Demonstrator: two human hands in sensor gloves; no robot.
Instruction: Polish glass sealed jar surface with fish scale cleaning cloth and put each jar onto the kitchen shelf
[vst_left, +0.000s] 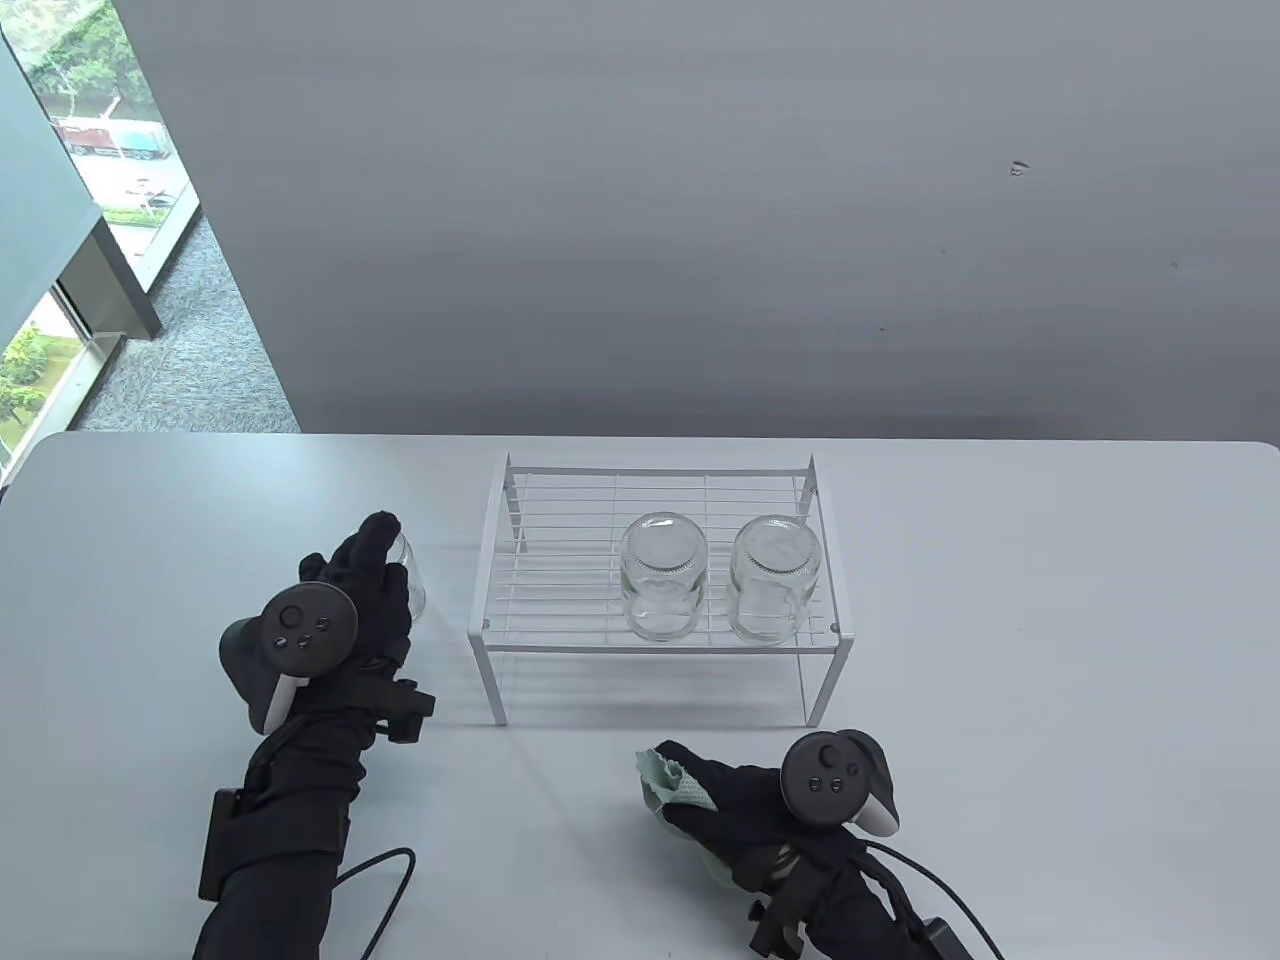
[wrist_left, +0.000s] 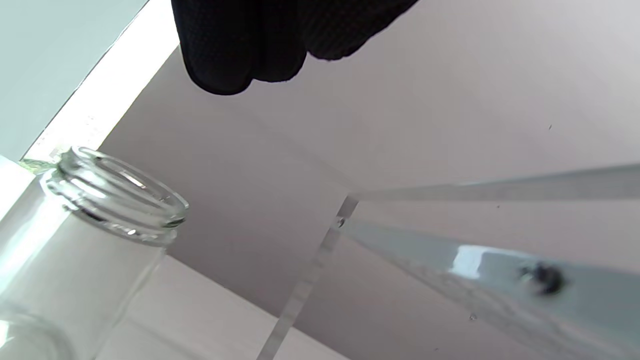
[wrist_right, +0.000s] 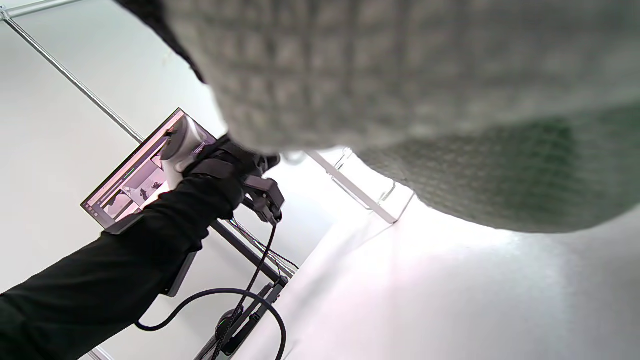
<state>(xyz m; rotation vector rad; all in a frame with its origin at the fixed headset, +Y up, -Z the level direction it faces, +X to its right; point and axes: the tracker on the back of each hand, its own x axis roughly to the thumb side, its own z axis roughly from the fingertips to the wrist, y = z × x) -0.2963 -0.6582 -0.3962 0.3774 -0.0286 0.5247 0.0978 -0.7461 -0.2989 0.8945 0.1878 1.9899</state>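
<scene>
Gripping the third jar (vst_left: 412, 588) near the worktop's left edge with the left hand (vst_left: 365, 600), right hand (vst_left: 745, 800) clutching the cloth (vst_left: 668, 780), two jars already shelved, so polishing looks next.

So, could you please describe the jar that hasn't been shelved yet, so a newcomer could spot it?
Find the white wire shelf mid-table. Left of it, on the table, the left hand holds a clear glass jar. Unlike the two jars on the shelf, it's off the rack.
</scene>
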